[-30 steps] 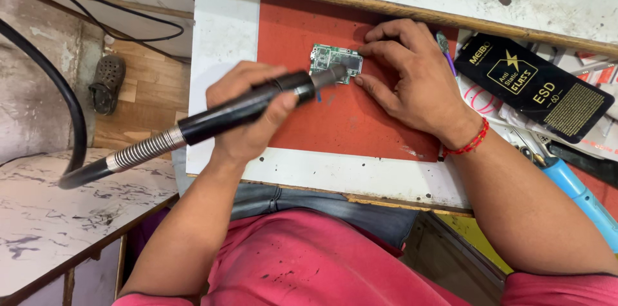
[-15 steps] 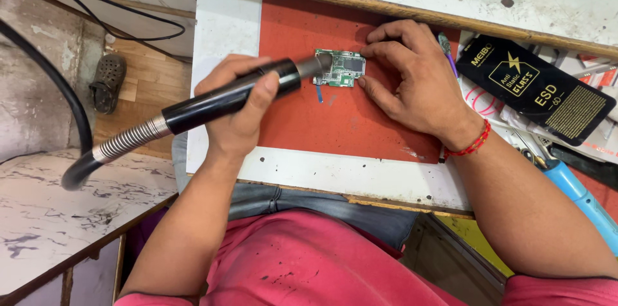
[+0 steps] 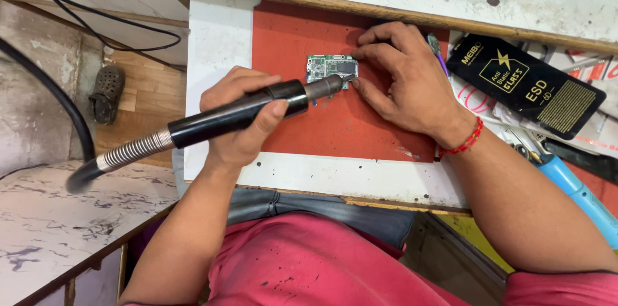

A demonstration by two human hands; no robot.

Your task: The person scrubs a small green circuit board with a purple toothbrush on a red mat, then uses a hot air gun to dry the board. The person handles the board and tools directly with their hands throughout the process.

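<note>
**One board, one tool, two hands**

The tool's tip is hidden where it meets the single small circuit board [image 3: 329, 69], which lies on the red mat [image 3: 360, 132]. The left hand [image 3: 241, 119] grips the one black handpiece [image 3: 238, 115]; the right hand [image 3: 405, 84] lies open, fingertips pinning the board just beside it

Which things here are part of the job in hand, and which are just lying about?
In use: circuit board, black rotary tool, red mat, left hand, right hand.
Lying about: black packet, blue-handled tool, sandal.
</note>
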